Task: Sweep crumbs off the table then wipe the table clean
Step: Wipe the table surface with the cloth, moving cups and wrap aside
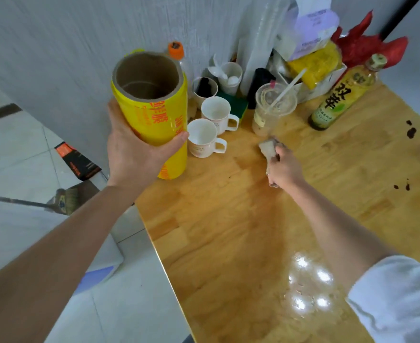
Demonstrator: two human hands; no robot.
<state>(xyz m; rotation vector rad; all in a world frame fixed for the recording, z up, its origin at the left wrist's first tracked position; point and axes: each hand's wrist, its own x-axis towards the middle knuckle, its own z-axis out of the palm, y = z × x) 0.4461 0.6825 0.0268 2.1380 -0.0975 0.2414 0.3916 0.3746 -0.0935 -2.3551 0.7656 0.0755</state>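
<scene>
Nearest the camera, the wooden bench (228, 243) is gleaming wet under the light, a sign that wiping is likely under way. Farther in, the right hand (284, 169) is clenching a grey cloth (268, 147) and pressing it flat on the boards just short of a clear plastic cup (272, 107) with a straw. To the left, the left hand (129, 154) is gripping a tall yellow roll of cling film (154, 115) and holding it over the bench edge; whether its base is touching the surface is hard to tell.

To do this step well, the cloth should be travelling in overlapping strokes with the grain, and the spot under the roll should be wiped while the roll is out of the way.

Beyond the cloth, two white mugs (211, 129) are standing side by side, close to the roll, and a green sponge (236, 103) is lying behind them. A green-labelled bottle (340, 95) is leaning at the right rear. These are crowding the far corner and will probably need shifting one at a time. Dark drips (411, 131) are sitting near the right edge, well apart from the cloth and not yet wiped. No crumbs are clearly visible.
</scene>
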